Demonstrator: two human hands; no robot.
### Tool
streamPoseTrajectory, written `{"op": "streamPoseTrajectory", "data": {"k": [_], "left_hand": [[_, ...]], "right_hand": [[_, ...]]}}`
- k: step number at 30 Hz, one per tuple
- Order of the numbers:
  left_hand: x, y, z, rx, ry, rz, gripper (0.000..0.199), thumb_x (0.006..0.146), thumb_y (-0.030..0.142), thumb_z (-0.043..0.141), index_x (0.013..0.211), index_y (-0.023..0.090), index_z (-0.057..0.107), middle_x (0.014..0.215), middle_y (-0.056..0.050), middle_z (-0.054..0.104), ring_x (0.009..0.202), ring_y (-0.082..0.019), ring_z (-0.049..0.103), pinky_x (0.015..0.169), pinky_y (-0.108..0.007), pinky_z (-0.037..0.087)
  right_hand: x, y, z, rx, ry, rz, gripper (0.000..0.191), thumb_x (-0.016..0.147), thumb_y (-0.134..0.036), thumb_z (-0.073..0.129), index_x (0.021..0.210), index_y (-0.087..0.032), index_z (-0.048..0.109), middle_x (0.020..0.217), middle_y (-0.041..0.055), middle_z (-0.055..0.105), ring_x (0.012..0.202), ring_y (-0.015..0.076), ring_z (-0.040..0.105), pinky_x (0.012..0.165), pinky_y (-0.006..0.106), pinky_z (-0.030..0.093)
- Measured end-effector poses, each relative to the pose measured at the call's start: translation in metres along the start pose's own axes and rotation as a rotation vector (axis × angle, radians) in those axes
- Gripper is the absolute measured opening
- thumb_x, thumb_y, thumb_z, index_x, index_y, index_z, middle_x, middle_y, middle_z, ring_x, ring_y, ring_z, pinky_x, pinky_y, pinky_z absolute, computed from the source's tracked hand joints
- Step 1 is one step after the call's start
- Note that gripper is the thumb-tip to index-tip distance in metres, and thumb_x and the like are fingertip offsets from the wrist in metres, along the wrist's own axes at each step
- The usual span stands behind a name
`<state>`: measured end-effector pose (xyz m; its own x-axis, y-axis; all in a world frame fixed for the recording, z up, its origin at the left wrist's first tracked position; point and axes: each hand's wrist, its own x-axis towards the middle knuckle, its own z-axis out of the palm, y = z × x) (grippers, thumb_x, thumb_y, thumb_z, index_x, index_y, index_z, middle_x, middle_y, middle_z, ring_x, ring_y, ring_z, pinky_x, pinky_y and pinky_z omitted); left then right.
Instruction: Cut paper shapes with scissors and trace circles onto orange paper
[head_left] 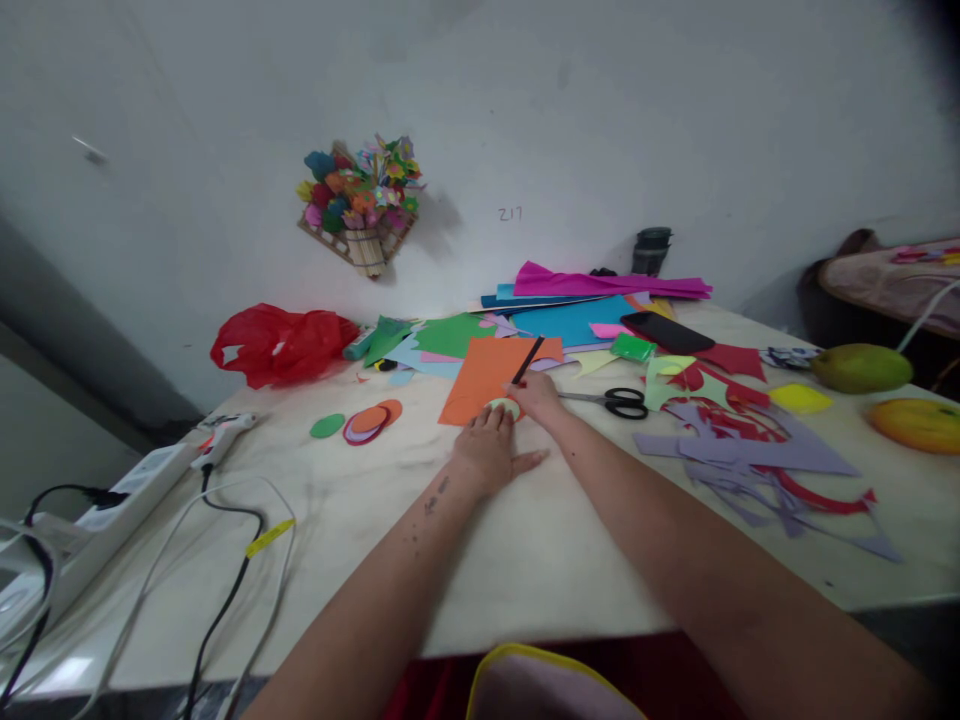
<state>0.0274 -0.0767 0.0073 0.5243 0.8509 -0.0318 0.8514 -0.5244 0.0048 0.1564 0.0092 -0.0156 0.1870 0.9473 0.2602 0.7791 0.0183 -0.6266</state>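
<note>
My left hand (pixel 486 445) lies flat on the near edge of an orange sheet (pixel 484 365). Its stretched fingertips press on a small pale yellow-green disc (pixel 506 406) that rests on this sheet; the fingers cover part of it. Closed round a dark, slim pen (pixel 530 356) is my right hand (pixel 535 396), right beside the disc. The pen leans up and to the right, and its tip is hidden by the fingers. Black-handled scissors (pixel 624 402) lie to the right of this hand. Left of the sheet are cut discs: a green disc (pixel 328 426) and several overlapping orange and purple ones (pixel 369 420).
Coloured sheets (pixel 566 322) and a magenta roll (pixel 611 285) lie along the wall. Purple and red scraps (pixel 750 455), a dark phone (pixel 667 331) and mangoes (pixel 862 368) are at right. At left are a red bag (pixel 281 342), a glue gun (pixel 225 438), cables and a power strip (pixel 127 510).
</note>
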Motion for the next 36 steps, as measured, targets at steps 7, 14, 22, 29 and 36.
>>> {"op": "streamPoseTrajectory", "data": {"k": [7,14,22,29,36], "left_hand": [[-0.0003,0.0005,-0.001,0.001,-0.014,-0.007,0.089,0.077,0.072,0.017,0.138,0.007,0.027,0.145,-0.015,0.023,0.133,-0.029,0.018,0.106,-0.041,0.02],[-0.0005,0.0006,-0.0016,0.018,-0.016,-0.003,0.088,0.079,0.07,0.016,0.138,0.006,0.027,0.145,-0.015,0.023,0.133,-0.029,0.019,0.106,-0.04,0.019],[-0.0005,0.0008,-0.0022,-0.001,-0.02,-0.005,0.089,0.078,0.071,0.017,0.139,0.006,0.026,0.145,-0.015,0.022,0.133,-0.029,0.018,0.106,-0.041,0.019],[-0.0006,0.0006,-0.0022,0.0,-0.016,0.0,0.088,0.078,0.07,0.018,0.139,0.007,0.026,0.145,-0.015,0.022,0.133,-0.029,0.018,0.106,-0.041,0.019],[-0.0009,0.0014,-0.0032,0.005,-0.015,-0.004,0.086,0.079,0.07,0.021,0.138,0.008,0.026,0.145,-0.015,0.023,0.133,-0.03,0.019,0.105,-0.042,0.02]], "right_hand": [[0.0019,0.0002,0.0002,-0.028,-0.008,0.003,0.025,0.074,-0.032,0.054,0.08,-0.014,0.07,0.086,0.0094,0.069,0.08,0.0183,0.062,0.066,0.023,0.041],[0.0,0.0008,0.0001,0.034,0.0,0.003,0.027,0.074,-0.036,0.054,0.08,-0.014,0.07,0.084,0.0083,0.07,0.08,0.0179,0.062,0.064,0.022,0.041],[-0.0004,0.0004,0.0005,0.01,-0.021,0.015,0.028,0.073,-0.04,0.056,0.081,-0.017,0.07,0.086,0.0071,0.07,0.081,0.0178,0.062,0.065,0.023,0.041],[0.0004,0.0012,0.0019,-0.001,-0.023,0.011,0.029,0.073,-0.041,0.056,0.083,-0.017,0.07,0.088,0.0072,0.069,0.081,0.0173,0.062,0.065,0.023,0.041],[-0.0013,-0.0008,0.0001,-0.021,-0.024,0.004,0.03,0.074,-0.042,0.055,0.083,-0.017,0.07,0.086,0.0071,0.07,0.079,0.0167,0.062,0.065,0.022,0.04]]}}
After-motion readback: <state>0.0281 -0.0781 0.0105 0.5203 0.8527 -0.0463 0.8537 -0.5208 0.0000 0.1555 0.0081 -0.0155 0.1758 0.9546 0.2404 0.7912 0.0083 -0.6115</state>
